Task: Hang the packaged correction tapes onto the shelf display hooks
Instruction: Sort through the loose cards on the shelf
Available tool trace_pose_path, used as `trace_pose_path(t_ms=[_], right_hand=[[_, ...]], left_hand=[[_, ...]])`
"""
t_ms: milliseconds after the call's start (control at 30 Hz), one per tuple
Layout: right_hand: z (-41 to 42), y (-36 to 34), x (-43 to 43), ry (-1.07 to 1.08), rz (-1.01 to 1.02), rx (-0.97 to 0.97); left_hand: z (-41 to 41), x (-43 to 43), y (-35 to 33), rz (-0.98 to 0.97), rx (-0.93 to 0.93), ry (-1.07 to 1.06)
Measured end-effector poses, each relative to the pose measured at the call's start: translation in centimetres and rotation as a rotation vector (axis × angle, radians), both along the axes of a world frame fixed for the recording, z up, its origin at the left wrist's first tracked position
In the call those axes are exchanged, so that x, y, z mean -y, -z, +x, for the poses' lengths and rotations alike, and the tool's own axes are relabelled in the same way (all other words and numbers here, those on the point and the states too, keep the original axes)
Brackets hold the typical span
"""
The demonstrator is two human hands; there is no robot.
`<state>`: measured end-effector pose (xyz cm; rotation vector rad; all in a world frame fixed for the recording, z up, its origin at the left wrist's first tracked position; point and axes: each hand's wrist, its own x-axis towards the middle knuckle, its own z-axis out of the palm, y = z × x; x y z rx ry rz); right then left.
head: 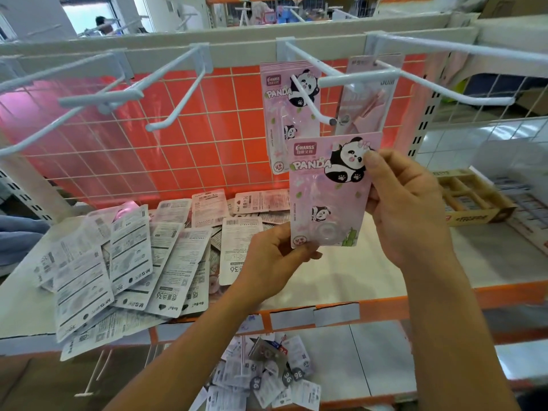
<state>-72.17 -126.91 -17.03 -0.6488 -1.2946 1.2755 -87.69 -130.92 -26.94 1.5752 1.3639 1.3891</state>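
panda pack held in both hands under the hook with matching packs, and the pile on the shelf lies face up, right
No: the head view shows the pile on the shelf face down, printed backs up. Otherwise right: left hand and right hand hold the panda pack under the hook with matching packs.

It is bright all over in here. Daylight pours in from a window (86,13) far off on the left, so white that it looks washed out. The orange back panel (192,149) glows, with a pale pink shine on its left side. Shadows on the shelf (341,280) are soft and faint. The white hooks (175,84) and the top rail (237,40) bend near the edges. The loose packs (89,277) on the near left look smeared. The pink panda pack (326,188) in the middle is sharp, its clear plastic gleaming a little.
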Motion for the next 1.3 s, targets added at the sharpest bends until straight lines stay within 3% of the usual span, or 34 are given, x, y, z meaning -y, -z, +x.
trace_pose_path(t_ms=[467,1033,1300], right_hand=[[0.6,-1.6,1.3,-0.041,0.220,-0.040],[-1.1,-1.9,0.0,0.116,0.348,0.069],[-3.5,-1.7,-4.3,0.300,0.295,0.225]], left_hand=[[-0.5,0.3,-1.5,0.135,-0.058,-0.086],[-1.2,-0.4,-2.0,0.087,0.057,-0.057],[-2.8,-3.6,-2.2,0.065,-0.142,-0.160]])
